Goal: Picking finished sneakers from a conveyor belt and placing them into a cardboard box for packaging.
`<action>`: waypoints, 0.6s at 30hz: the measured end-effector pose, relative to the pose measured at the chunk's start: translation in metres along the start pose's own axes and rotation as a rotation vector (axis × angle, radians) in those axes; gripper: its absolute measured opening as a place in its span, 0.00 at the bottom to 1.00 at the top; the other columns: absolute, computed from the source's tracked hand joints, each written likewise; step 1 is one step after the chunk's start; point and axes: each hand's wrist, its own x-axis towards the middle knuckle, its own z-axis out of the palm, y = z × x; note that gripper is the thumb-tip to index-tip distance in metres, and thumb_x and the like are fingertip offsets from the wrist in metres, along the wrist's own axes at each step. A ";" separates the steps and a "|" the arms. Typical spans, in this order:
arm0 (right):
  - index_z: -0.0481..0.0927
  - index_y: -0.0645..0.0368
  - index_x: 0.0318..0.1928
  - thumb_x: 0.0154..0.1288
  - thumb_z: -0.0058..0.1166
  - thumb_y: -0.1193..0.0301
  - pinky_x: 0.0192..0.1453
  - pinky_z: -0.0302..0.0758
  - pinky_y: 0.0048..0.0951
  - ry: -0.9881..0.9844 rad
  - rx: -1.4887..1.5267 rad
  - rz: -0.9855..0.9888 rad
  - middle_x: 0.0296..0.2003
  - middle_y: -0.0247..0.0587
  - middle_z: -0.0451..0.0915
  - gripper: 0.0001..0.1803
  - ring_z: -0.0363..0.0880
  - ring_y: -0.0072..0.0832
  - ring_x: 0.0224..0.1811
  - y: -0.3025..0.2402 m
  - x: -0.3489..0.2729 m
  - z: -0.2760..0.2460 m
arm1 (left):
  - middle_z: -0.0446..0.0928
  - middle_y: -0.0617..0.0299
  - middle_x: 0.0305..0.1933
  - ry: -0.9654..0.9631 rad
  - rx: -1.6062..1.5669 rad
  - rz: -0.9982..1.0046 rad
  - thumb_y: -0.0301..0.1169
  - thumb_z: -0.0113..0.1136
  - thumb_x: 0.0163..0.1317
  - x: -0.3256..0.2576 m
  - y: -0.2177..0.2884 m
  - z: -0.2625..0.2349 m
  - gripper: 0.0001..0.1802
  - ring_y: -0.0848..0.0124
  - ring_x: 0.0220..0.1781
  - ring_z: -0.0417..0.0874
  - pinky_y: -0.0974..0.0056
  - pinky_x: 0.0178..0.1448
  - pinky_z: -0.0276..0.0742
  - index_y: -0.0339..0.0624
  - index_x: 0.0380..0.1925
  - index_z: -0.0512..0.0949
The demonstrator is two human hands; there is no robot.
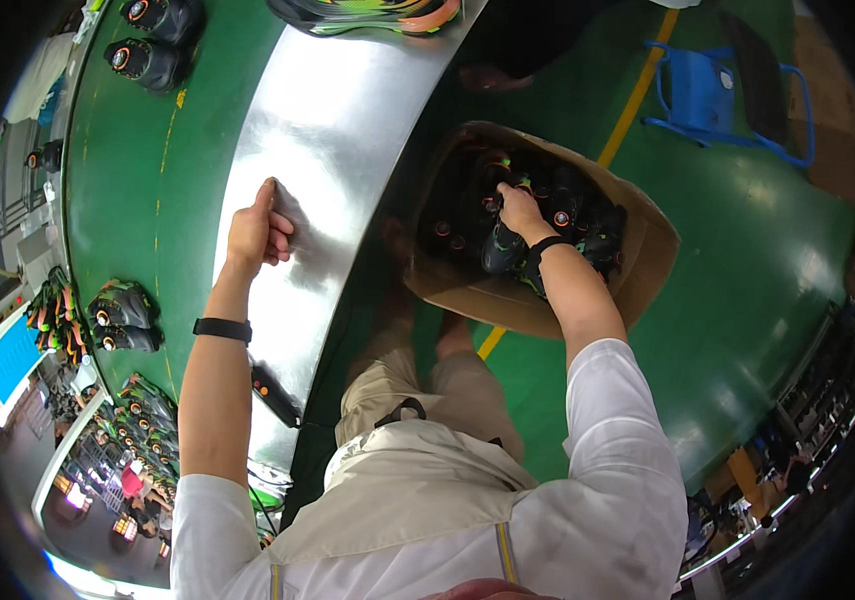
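My left hand (260, 232) hovers at the shiny metal worktop (293, 95), thumb stretched out and fingers loosely curled, with nothing in it. To the right, my right hand (521, 212) reaches down into a large cardboard box (648, 250). Its fingers are closed on a dark shoe (501, 250), though the fingertips are partly hidden. Around that shoe lie several more dark shoes with orange and green details, jumbled together; a shoe with a round dial (566, 215) sits just right of the hand.
A green conveyor belt (198, 130) runs left of the worktop, carrying pairs of shoes (126, 315). Multicoloured shoe soles (368, 14) lie at the worktop's far end. A black handheld device (275, 395) rests near my left forearm. Beyond the box stands a blue chair (703, 90).
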 end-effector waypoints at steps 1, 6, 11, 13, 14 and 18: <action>0.75 0.54 0.53 0.55 0.57 0.79 0.56 0.76 0.47 0.056 -0.161 -0.032 0.48 0.51 0.81 0.23 0.79 0.50 0.53 0.000 0.002 0.001 | 0.70 0.60 0.09 0.010 0.009 -0.001 0.65 0.45 0.67 -0.001 0.000 0.001 0.39 0.68 0.09 0.74 0.67 0.14 0.65 0.39 0.15 0.75; 0.76 0.52 0.58 0.56 0.56 0.78 0.59 0.74 0.47 0.149 -0.116 -0.076 0.49 0.49 0.80 0.27 0.78 0.50 0.53 -0.008 -0.010 -0.010 | 0.70 0.60 0.09 0.004 0.003 0.012 0.64 0.45 0.68 -0.007 -0.003 -0.005 0.39 0.68 0.09 0.74 0.66 0.14 0.66 0.39 0.16 0.76; 0.81 0.55 0.49 0.59 0.58 0.74 0.58 0.73 0.44 0.260 0.093 -0.291 0.46 0.46 0.81 0.16 0.77 0.47 0.53 -0.059 -0.047 -0.091 | 0.72 0.56 0.10 -0.051 -0.034 -0.036 0.62 0.45 0.68 -0.008 -0.008 -0.008 0.39 0.65 0.09 0.75 0.64 0.14 0.67 0.36 0.15 0.76; 0.80 0.56 0.47 0.60 0.56 0.76 0.58 0.73 0.42 0.450 0.175 -0.521 0.45 0.45 0.80 0.13 0.77 0.45 0.51 -0.106 -0.062 -0.157 | 0.72 0.55 0.10 -0.043 -0.054 -0.044 0.62 0.46 0.67 -0.020 -0.002 -0.015 0.39 0.64 0.09 0.75 0.64 0.14 0.67 0.35 0.15 0.76; 0.80 0.57 0.46 0.59 0.57 0.78 0.58 0.73 0.40 0.492 0.138 -0.579 0.45 0.44 0.80 0.13 0.78 0.44 0.51 -0.133 -0.071 -0.198 | 0.72 0.55 0.10 -0.063 -0.065 -0.051 0.62 0.46 0.67 -0.024 -0.002 -0.017 0.40 0.64 0.10 0.75 0.63 0.14 0.67 0.34 0.15 0.76; 0.77 0.56 0.52 0.52 0.63 0.76 0.59 0.71 0.41 0.693 -0.095 -0.912 0.53 0.46 0.74 0.24 0.73 0.46 0.58 -0.235 -0.087 -0.333 | 0.73 0.55 0.11 -0.072 -0.102 -0.036 0.63 0.45 0.67 -0.038 -0.001 -0.031 0.40 0.64 0.10 0.75 0.63 0.16 0.69 0.34 0.16 0.77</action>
